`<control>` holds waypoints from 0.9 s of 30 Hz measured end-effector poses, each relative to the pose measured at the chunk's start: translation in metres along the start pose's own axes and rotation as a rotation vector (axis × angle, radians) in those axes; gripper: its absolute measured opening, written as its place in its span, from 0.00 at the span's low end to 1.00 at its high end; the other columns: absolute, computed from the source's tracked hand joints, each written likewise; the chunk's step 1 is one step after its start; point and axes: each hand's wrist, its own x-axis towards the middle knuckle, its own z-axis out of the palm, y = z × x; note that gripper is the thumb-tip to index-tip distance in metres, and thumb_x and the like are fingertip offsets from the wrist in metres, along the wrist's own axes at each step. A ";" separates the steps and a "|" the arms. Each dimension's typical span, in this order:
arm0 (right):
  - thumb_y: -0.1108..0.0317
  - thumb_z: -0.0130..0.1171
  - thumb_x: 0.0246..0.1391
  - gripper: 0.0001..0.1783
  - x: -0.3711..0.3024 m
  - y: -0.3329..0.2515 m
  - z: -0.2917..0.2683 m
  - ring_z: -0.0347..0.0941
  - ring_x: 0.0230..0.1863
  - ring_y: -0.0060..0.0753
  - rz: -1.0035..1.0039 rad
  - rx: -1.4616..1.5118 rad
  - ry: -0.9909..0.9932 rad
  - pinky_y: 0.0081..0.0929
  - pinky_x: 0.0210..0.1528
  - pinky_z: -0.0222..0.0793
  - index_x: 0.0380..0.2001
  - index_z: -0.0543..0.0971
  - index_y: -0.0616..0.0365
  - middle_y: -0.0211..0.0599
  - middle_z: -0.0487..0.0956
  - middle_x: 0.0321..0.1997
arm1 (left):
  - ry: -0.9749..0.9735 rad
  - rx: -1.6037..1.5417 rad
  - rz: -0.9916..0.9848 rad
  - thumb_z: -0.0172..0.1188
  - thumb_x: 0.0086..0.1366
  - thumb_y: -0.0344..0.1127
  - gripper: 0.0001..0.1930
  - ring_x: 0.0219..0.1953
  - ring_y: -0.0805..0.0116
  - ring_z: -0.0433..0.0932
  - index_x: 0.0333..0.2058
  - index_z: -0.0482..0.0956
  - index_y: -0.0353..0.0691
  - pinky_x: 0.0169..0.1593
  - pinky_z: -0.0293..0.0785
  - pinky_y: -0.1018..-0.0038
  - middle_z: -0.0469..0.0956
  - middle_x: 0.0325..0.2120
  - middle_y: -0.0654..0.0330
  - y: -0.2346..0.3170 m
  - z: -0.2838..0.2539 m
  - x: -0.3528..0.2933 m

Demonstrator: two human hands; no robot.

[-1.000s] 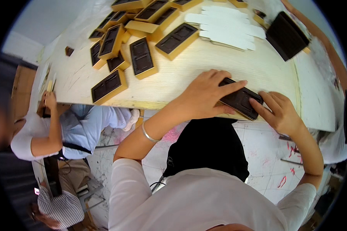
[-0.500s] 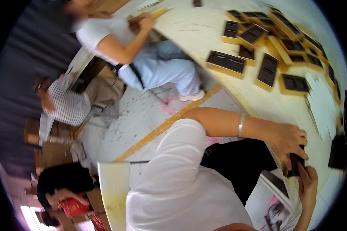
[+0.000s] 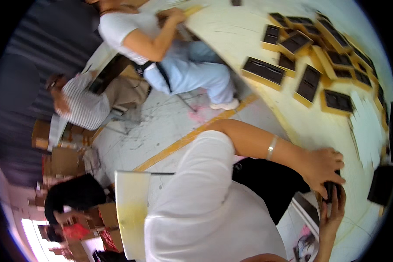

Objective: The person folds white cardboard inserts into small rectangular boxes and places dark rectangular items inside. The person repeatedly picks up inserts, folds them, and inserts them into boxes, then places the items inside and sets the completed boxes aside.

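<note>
My left hand (image 3: 322, 169), with a silvery bangle on the wrist, reaches down over a small black object (image 3: 329, 188) at the right edge of my lap. From below, the fingers of my right hand (image 3: 335, 207) are bent up against the same object. Both hands are closed about it, and they cover most of it, so its exact kind is hidden. On the table ahead lie several yellow boxes (image 3: 263, 81) with black inserts, some stacked in a loose heap.
A pale table (image 3: 231, 39) runs along the right side. White sheets (image 3: 366, 126) and a black object (image 3: 381, 185) lie near its far edge. A co-worker in a white top (image 3: 131, 37) sits at the table. Others are farther left, among cardboard boxes (image 3: 65, 161).
My fingers have shifted round the black object, and the right hand now sits closer under the left. The whole view has swung slightly, moving the boxes rightward in it.
</note>
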 end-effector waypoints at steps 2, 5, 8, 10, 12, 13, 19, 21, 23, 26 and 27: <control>0.78 0.55 0.50 0.24 -0.001 0.003 -0.001 0.67 0.56 0.61 -0.011 -0.030 -0.020 0.43 0.53 0.66 0.54 0.71 0.64 0.61 0.63 0.61 | -0.050 -0.007 -0.044 0.66 0.45 0.58 0.31 0.42 0.55 0.68 0.46 0.77 0.49 0.40 0.66 0.63 0.71 0.35 0.56 0.002 -0.006 0.002; 0.76 0.58 0.49 0.24 0.000 0.008 0.001 0.72 0.50 0.61 -0.032 0.001 -0.005 0.42 0.48 0.71 0.53 0.72 0.63 0.62 0.63 0.60 | -0.109 0.015 -0.072 0.66 0.46 0.56 0.31 0.42 0.55 0.68 0.48 0.75 0.48 0.42 0.67 0.61 0.72 0.35 0.55 0.005 -0.015 0.006; 0.74 0.61 0.47 0.24 0.009 0.010 -0.006 0.74 0.45 0.57 -0.094 -0.038 -0.016 0.40 0.43 0.73 0.51 0.73 0.61 0.59 0.66 0.57 | -0.274 -0.040 -0.153 0.65 0.49 0.56 0.31 0.42 0.55 0.68 0.50 0.74 0.48 0.42 0.68 0.60 0.72 0.37 0.55 0.002 -0.021 0.012; 0.71 0.63 0.47 0.24 0.015 0.013 -0.017 0.74 0.43 0.56 0.012 0.011 -0.102 0.40 0.42 0.74 0.51 0.74 0.61 0.57 0.68 0.55 | -0.406 -0.044 -0.206 0.63 0.51 0.56 0.31 0.43 0.54 0.68 0.52 0.72 0.49 0.41 0.68 0.60 0.73 0.39 0.56 -0.001 -0.021 0.018; 0.62 0.64 0.47 0.27 0.022 0.012 -0.021 0.74 0.41 0.56 -0.014 0.007 -0.182 0.41 0.41 0.73 0.51 0.74 0.59 0.54 0.71 0.51 | -0.342 -0.045 -0.127 0.63 0.50 0.57 0.32 0.45 0.53 0.68 0.52 0.72 0.48 0.42 0.68 0.59 0.72 0.40 0.55 -0.001 -0.023 0.012; 0.56 0.62 0.49 0.31 0.015 0.013 -0.018 0.71 0.49 0.59 -0.015 -0.049 -0.225 0.43 0.48 0.70 0.54 0.71 0.59 0.56 0.68 0.55 | -0.308 -0.032 -0.099 0.63 0.50 0.58 0.33 0.45 0.53 0.68 0.53 0.72 0.48 0.42 0.68 0.59 0.72 0.41 0.54 -0.002 -0.023 0.007; 0.52 0.44 0.63 0.32 -0.014 0.012 0.034 0.53 0.66 0.61 -0.033 -0.265 0.118 0.47 0.65 0.52 0.63 0.60 0.61 0.59 0.54 0.67 | -0.032 -0.065 0.107 0.61 0.48 0.65 0.39 0.55 0.43 0.62 0.54 0.70 0.46 0.50 0.61 0.48 0.67 0.50 0.45 -0.014 0.015 -0.009; 0.51 0.46 0.61 0.28 -0.004 0.010 0.037 0.64 0.56 0.61 -0.174 -0.268 0.224 0.46 0.56 0.62 0.58 0.67 0.58 0.62 0.63 0.60 | -0.101 0.033 0.104 0.60 0.49 0.65 0.39 0.55 0.43 0.62 0.54 0.69 0.47 0.51 0.61 0.46 0.67 0.50 0.45 -0.012 0.020 -0.009; 0.48 0.45 0.61 0.29 -0.002 0.013 0.038 0.65 0.55 0.62 -0.210 -0.266 0.234 0.47 0.55 0.63 0.59 0.68 0.55 0.63 0.61 0.60 | -0.038 0.166 0.129 0.59 0.49 0.67 0.39 0.55 0.42 0.62 0.54 0.69 0.46 0.52 0.60 0.45 0.67 0.49 0.46 -0.011 0.021 -0.013; 0.43 0.41 0.62 0.34 -0.011 0.022 0.041 0.56 0.64 0.64 -0.142 -0.230 0.162 0.50 0.62 0.55 0.64 0.62 0.53 0.63 0.49 0.68 | -0.040 0.239 0.139 0.58 0.47 0.67 0.39 0.54 0.45 0.63 0.52 0.70 0.44 0.52 0.61 0.47 0.69 0.46 0.49 -0.009 0.025 -0.011; 0.41 0.41 0.61 0.35 -0.013 0.021 0.040 0.57 0.63 0.64 -0.109 -0.216 0.186 0.50 0.62 0.55 0.63 0.63 0.53 0.63 0.51 0.67 | -0.052 0.235 0.146 0.58 0.47 0.67 0.39 0.53 0.47 0.64 0.51 0.71 0.44 0.51 0.62 0.48 0.69 0.44 0.50 -0.007 0.026 -0.006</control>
